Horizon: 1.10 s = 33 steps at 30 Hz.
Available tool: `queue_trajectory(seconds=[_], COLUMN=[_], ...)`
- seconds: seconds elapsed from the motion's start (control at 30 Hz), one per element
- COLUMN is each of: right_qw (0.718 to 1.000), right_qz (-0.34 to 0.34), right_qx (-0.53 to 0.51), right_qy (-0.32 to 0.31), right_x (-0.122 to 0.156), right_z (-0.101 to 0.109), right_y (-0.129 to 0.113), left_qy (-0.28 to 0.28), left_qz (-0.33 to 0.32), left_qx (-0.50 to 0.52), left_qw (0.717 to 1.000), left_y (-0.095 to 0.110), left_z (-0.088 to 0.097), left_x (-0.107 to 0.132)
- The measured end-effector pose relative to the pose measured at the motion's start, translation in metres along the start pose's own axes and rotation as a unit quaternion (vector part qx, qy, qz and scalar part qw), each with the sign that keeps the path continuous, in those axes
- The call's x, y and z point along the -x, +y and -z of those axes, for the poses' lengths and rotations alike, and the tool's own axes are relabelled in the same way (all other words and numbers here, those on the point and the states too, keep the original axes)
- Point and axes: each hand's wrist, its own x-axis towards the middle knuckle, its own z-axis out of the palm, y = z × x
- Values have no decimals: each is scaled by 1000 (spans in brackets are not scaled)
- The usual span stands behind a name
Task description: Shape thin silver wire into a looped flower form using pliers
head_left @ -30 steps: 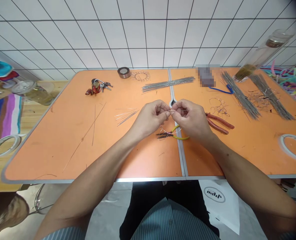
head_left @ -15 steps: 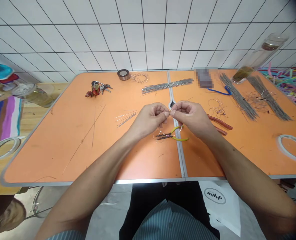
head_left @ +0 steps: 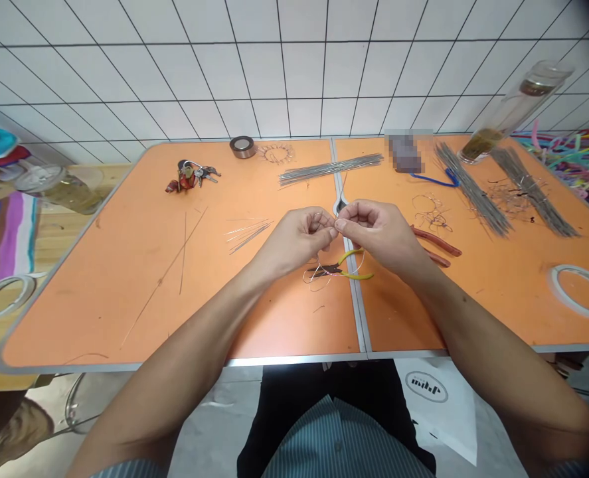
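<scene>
My left hand (head_left: 310, 231) and my right hand (head_left: 374, 228) meet over the table's middle seam, fingertips nearly touching. Both pinch a thin wire, bent into a loop (head_left: 358, 268) that hangs below them. Exactly where the wire runs between the fingers is hidden. Beneath the loop lie pliers with yellow handles (head_left: 358, 276), their dark jaws pointing left. Red-handled pliers (head_left: 441, 243) rest beside my right hand, partly covered by it. Left of my left hand several short straight wires (head_left: 249, 234) lie on the orange table (head_left: 274, 325).
Wire bundles (head_left: 331, 168) (head_left: 473, 191) lie toward the back and right. Keys (head_left: 194, 175), a tape roll (head_left: 243, 147) and a wire ring (head_left: 276, 154) sit at the back left. A tall glass jar (head_left: 513, 113) and a white tape roll (head_left: 553, 285) are at right.
The hands stay pinched together in nearly the same place, and the hanging wire loop has shifted slightly. The whole view has moved a little.
</scene>
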Motion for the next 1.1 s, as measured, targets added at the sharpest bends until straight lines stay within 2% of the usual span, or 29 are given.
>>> queue_trajectory(seconds=[0.23, 0.43, 0.57, 0.77, 0.83, 0.9, 0.93, 1.0, 1.1], right_qw=[1000, 999, 1000, 1000, 999, 989, 974, 928, 873], right_qz=[3, 32, 8, -2, 34, 123, 179, 284, 358], right_qx=[-5, -14, -22, -8, 4, 58, 105, 211, 309], right_qy=[3, 2, 0, 4, 18, 63, 87, 119, 115], right_x=[-1, -4, -4, -5, -6, -7, -7, -8, -9], right_z=[1, 3, 1, -3, -2, 1, 2, 5, 10], right_y=[1, 5, 6, 13, 18, 24, 27, 31, 33], left_qy=[12, -14, -30, -22, -19, -19, -23, -32, -45], left_qz=[-9, 6, 14, 25, 48, 70, 76, 82, 80], left_qx=[-30, -45, -62, -71, -66, -55, -51, -48, -51], left_qw=[999, 999, 998, 997, 997, 996, 996, 995, 994], left_y=[5, 1, -1, 1, 3, 6, 7, 9, 11], left_z=[-3, -2, -5, -7, -7, -6, -6, -5, -4], left_x=[2, 2, 3, 5, 5, 6, 6, 7, 7])
